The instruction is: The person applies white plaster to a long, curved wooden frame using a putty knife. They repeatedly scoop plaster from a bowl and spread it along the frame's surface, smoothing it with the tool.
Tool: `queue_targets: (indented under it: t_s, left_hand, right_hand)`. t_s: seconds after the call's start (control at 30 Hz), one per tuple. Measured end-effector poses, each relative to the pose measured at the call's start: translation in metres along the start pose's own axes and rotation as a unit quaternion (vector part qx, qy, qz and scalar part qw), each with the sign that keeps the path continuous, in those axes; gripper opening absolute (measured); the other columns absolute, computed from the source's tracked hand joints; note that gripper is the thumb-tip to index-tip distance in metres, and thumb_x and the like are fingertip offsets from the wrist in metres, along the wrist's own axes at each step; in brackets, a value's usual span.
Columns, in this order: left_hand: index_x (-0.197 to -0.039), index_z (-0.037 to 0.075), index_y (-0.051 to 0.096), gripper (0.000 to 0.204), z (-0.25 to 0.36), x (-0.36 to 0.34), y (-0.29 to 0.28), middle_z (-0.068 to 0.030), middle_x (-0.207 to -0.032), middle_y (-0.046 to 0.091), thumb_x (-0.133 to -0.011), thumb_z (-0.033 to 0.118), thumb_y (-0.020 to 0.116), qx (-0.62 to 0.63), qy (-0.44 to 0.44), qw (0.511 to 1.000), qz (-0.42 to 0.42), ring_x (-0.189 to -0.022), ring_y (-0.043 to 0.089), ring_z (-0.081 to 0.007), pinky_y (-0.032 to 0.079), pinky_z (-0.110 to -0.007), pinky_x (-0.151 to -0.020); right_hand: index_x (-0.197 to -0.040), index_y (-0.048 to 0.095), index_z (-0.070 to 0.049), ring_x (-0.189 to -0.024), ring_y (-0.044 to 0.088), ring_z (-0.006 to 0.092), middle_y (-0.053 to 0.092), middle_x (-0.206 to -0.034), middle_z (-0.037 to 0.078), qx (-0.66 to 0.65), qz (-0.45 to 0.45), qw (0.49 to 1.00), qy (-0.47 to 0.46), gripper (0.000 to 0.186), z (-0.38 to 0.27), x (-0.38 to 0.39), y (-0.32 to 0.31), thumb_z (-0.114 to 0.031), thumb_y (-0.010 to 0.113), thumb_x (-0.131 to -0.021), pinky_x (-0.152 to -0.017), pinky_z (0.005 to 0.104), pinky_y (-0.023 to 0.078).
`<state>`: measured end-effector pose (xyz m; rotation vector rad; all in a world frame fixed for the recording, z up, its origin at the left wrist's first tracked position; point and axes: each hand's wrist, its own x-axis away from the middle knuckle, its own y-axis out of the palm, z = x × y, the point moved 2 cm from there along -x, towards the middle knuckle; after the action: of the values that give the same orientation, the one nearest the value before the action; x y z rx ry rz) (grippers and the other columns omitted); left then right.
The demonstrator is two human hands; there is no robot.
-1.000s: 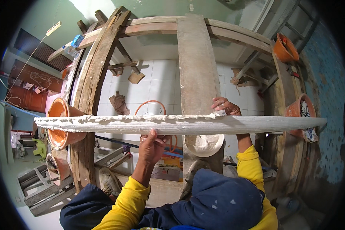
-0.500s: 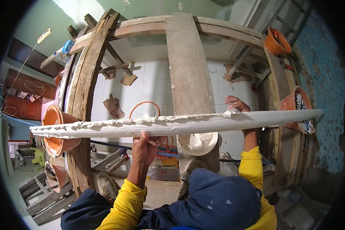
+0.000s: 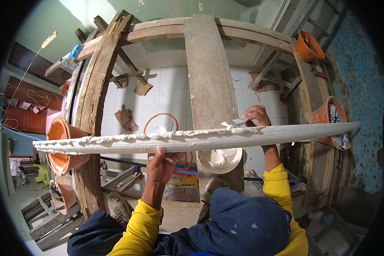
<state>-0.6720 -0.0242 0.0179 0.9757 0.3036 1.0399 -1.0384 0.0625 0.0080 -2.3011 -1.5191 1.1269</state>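
Note:
A long white strip lies crosswise in front of me, a ragged bead of white paste along the left and middle of its top edge. My left hand grips the strip from below at the middle, thumb on the near face. My right hand reaches behind the strip, fingers closed on a small putty knife loaded with paste at the top edge. Below the strip, a round pale container of white paste rests on the centre plank.
Rough scaffold beams surround me above a tiled floor. Orange buckets stand at left, right and far right. A ladder leans behind. A blue, patchy wall is at right, an orange hose below.
The view shifted slightly and the strip's right end rose. In the last half second my right hand moved left along the top edge, bringing the knife into clearer sight.

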Motion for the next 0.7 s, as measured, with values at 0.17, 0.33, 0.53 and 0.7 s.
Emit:
queue_targets:
  t_s: [0.17, 0.33, 0.53, 0.7]
  left_hand:
    - [-0.138, 0.007, 0.05, 0.046, 0.0, 0.0, -0.007, -0.014, -0.135, 0.062, -0.099, 0.024, 0.066, -0.004, 0.001, 1.0, -0.013, -0.124, 0.062, -0.032, 0.052, -0.053, -0.105]
    - [-0.141, 0.009, 0.05, 0.047, 0.0, 0.0, -0.01, -0.0135, -0.142, 0.059, -0.1, 0.03, 0.064, -0.029, 0.003, 0.999, -0.026, -0.131, 0.057, -0.0328, 0.044, -0.056, -0.112]
    - [-0.139, 0.01, 0.051, 0.045, -0.001, 0.001, -0.01, -0.0125, -0.14, 0.06, -0.1, 0.028, 0.064, -0.028, -0.004, 0.999, -0.02, -0.13, 0.057, -0.0315, 0.044, -0.055, -0.113]
    - [-0.14, 0.008, 0.047, 0.052, 0.0, 0.0, -0.004, -0.0129, -0.131, 0.064, -0.096, 0.021, 0.071, 0.013, -0.005, 1.0, 0.008, -0.122, 0.063, -0.0322, 0.05, -0.055, -0.107]
  right_hand:
    - [-0.098, 0.071, -0.016, -0.106, 0.057, 0.0186, 0.067, -0.099, 0.001, -0.128, 0.096, 0.981, 0.11, 0.028, -0.001, 0.006, 0.003, -0.004, 0.081, -0.075, -0.1, 0.0361, 0.044]
    - [-0.099, 0.072, -0.016, -0.104, 0.059, 0.019, 0.068, -0.098, 0.001, -0.205, 0.003, 0.978, 0.045, 0.024, -0.019, -0.01, 0.019, -0.009, 0.081, -0.078, -0.099, 0.0379, 0.044]
    - [-0.099, 0.073, -0.014, -0.103, 0.059, 0.02, 0.068, -0.098, 0.002, -0.062, 0.057, 0.996, 0.016, 0.023, -0.005, -0.009, 0.039, -0.004, 0.078, -0.08, -0.095, 0.037, 0.046]
    - [-0.1, 0.072, -0.015, -0.104, 0.058, 0.0187, 0.068, -0.099, 0.001, -0.278, 0.025, 0.958, 0.065, 0.023, -0.029, -0.023, 0.079, -0.003, 0.078, -0.081, -0.097, 0.0359, 0.045]
